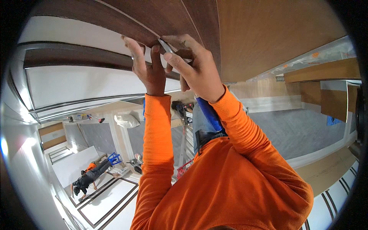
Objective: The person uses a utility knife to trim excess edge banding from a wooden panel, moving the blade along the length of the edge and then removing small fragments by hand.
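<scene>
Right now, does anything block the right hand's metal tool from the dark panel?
Nothing visible: the right hand holds the metal tool, its tip at the dark panel; the left hand is alongside, not between.

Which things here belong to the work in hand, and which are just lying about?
Apparently in use:
- left hand
- right hand
- slim metal tool, in the right hand
- dark wood panelling

Apparently aside:
- white bundle
- blue stool

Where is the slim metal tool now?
In the head view's upper middle, the metal tool is in the right hand, beside the left hand, near the dark panel.
</scene>
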Action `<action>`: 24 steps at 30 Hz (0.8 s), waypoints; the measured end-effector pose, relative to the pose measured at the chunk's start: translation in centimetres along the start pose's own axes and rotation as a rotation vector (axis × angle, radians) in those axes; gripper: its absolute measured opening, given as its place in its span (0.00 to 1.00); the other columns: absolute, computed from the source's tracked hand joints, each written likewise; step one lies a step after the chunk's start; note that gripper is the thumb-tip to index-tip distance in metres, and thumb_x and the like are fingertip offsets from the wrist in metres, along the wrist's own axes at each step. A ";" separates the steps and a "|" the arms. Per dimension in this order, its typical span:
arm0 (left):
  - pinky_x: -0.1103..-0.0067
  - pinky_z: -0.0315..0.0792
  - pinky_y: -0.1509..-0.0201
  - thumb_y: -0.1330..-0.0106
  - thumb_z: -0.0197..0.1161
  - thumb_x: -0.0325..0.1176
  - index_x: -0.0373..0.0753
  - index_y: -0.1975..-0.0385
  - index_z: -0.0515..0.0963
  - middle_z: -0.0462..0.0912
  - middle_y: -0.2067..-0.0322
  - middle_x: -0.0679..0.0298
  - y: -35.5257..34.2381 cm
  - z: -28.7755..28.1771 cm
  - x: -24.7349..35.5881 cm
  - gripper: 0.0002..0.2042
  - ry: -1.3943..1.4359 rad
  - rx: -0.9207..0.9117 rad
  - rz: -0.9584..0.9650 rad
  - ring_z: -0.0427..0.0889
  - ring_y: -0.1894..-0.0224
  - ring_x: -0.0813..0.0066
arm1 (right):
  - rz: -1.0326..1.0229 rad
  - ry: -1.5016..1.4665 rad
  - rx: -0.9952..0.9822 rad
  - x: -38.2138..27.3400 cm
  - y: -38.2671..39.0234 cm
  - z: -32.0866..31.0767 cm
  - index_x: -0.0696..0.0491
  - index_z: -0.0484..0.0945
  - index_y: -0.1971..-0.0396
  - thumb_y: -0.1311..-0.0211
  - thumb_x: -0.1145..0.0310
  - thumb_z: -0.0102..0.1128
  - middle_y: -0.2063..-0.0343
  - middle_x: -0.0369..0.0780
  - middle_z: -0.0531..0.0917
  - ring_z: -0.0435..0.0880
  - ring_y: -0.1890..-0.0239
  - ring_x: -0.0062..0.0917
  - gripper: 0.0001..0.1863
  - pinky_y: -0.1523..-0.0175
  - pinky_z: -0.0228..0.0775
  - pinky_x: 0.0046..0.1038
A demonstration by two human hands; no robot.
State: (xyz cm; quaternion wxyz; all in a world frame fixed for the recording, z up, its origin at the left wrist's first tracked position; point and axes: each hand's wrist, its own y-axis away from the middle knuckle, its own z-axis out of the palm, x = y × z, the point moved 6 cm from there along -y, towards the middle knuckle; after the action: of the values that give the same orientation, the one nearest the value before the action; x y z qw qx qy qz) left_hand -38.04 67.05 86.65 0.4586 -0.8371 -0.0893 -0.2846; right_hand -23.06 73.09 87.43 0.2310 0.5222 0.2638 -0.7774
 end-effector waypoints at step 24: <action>0.65 0.73 0.38 0.30 0.65 0.33 0.36 0.22 0.50 0.74 0.38 0.44 0.1 0.4 0.3 0.40 -0.195 0.057 0.103 0.74 0.36 0.50 | 0.018 -0.123 0.113 0.2 0.1 1.5 0.57 0.70 0.50 0.27 0.71 0.56 0.78 0.38 0.84 0.76 0.84 0.15 0.11 0.80 0.66 0.22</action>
State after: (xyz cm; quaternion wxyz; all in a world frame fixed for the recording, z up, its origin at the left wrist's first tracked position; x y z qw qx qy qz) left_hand -37.61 67.28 86.63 0.4853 -0.8510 -0.0983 -0.1751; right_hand -24.09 71.97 87.70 0.2240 0.4882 0.2002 -0.8194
